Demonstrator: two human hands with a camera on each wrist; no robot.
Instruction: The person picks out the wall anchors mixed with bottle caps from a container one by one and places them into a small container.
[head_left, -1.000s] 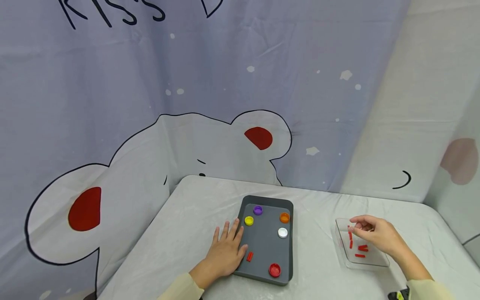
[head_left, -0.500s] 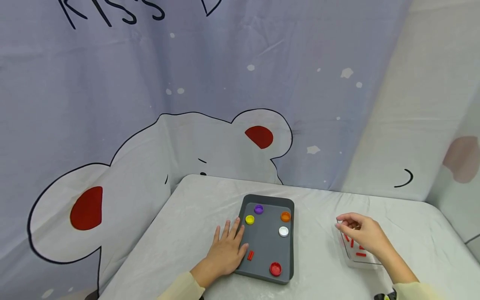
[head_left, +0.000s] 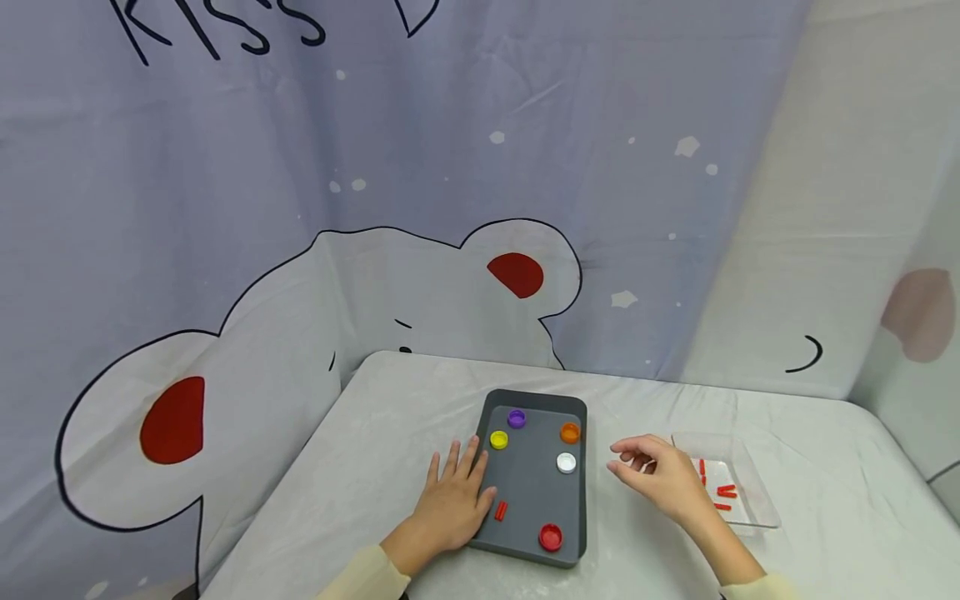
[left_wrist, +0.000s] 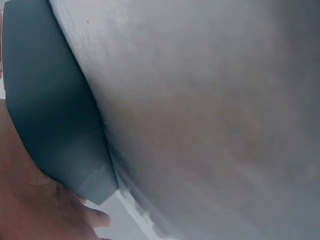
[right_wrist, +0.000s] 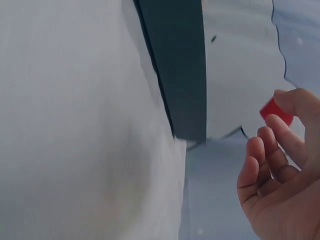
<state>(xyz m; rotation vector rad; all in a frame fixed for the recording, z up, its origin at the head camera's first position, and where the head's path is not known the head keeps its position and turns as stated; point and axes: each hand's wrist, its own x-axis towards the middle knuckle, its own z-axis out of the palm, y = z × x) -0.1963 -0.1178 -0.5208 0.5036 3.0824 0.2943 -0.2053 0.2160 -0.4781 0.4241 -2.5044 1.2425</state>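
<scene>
My left hand [head_left: 448,507] lies with spread fingers over the left rim of a grey tray [head_left: 531,492]. Its fingers are straight, and a small red stick [head_left: 501,511] lies in the tray by the thumb. In the right wrist view, my right hand [right_wrist: 280,185] pinches a small red block [right_wrist: 276,111] between thumb and index finger, with the other fingers curled. The head view puts that hand above the cloth, between the tray and a clear plastic box [head_left: 759,492] holding several red sticks [head_left: 726,492].
Round caps stand in the tray: purple [head_left: 517,418], yellow [head_left: 498,439], orange [head_left: 570,432], white [head_left: 566,462] and red [head_left: 551,537]. White cloth [head_left: 405,433] covers the table, and a printed curtain [head_left: 420,150] hangs behind it.
My right hand has moved left, from over the clear box to the gap beside the tray, carrying the red block. The left hand and tray have stayed put.
</scene>
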